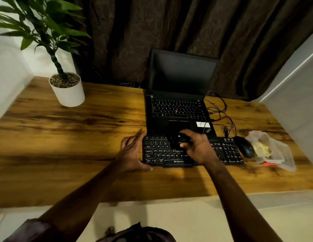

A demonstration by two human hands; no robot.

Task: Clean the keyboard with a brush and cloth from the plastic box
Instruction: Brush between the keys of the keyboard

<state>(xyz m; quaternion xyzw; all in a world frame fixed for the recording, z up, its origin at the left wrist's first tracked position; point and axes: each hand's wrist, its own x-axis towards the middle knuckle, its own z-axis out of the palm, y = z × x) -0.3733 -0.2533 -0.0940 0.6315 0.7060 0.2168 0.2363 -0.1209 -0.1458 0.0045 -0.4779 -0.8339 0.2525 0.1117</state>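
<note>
The keyboard (pixel 192 151) lies on the desk (pixel 82 130) directly in front of the laptop (pixel 178 95), its long axis running left to right across the person's front. The left hand (pixel 133 152) braces the keyboard's left end, fingers spread open along the edge, gripping nothing else. The right hand (pixel 197 147) is over the keyboard's middle, loosely curled round a dark object, judged to be the brush (pixel 180 141); blur prevents confirmation. The box (pixel 272 151) sits beyond the keyboard's right end, past the mouse (pixel 244 146), with something yellowish inside, possibly the cloth. The right hand is the nearer to the box. Brushing appears to be in hand, working along the key rows.
</note>
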